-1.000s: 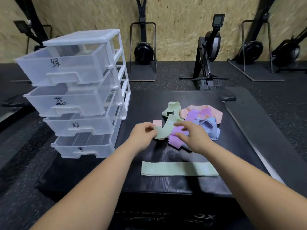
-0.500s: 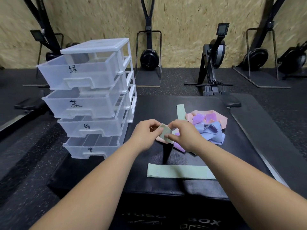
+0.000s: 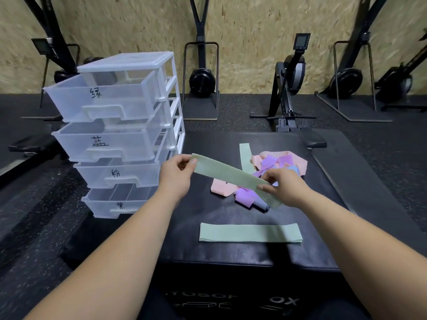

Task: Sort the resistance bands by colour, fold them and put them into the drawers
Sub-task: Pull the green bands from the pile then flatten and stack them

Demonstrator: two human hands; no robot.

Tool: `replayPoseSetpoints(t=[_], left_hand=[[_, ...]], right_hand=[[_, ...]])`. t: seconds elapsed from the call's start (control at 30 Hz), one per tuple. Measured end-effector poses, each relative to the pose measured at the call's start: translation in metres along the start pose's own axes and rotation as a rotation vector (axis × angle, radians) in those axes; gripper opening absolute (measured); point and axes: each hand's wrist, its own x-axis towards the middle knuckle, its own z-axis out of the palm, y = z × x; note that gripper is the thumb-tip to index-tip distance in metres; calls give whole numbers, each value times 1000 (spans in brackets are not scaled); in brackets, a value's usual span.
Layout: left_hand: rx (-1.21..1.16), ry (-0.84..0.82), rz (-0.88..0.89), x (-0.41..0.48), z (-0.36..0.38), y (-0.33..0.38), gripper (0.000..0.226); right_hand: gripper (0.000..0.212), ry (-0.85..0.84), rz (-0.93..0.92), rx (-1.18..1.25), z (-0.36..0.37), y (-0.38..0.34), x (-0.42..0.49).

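I hold a green resistance band (image 3: 227, 175) stretched flat in the air between both hands. My left hand (image 3: 176, 177) pinches its left end and my right hand (image 3: 283, 185) pinches it near its right end. Another green band (image 3: 250, 232) lies flat on the black padded box (image 3: 231, 252) near me. A third green band (image 3: 245, 157) lies behind, next to a heap of pink (image 3: 223, 188), purple (image 3: 245, 196) and blue bands. A clear plastic drawer unit (image 3: 120, 135) with all of its labelled drawers pulled open stands at the left.
Gym machines stand along the chipboard wall, one with a small screen (image 3: 293, 82) straight behind the box. A dark mat (image 3: 369, 181) lies to the right of the box. Black rubber floor surrounds everything.
The green band was bunched between my hands over the heap. My hands have moved apart, and it now hangs stretched flat between them above the box.
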Motion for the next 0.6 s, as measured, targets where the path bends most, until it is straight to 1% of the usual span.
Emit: replayPoseSetpoints(t=[0.1, 0.17, 0.27, 0.47, 0.6], left_hand=[[41, -19, -62, -11, 2, -14, 10], [60, -34, -100, -21, 6, -23, 8], [117, -54, -167, -38, 8, -35, 3], [176, -100, -244, -63, 9, -61, 9], [242, -122, -255, -77, 9, -69, 10]], right_hand=[[19, -43, 23, 6, -7, 12, -12], [19, -51, 75, 25, -10, 20, -21], [14, -28, 144, 111, -13, 32, -36], [8, -8, 266, 298, -5, 63, -68], [18, 47, 304, 301, 5, 73, -85]])
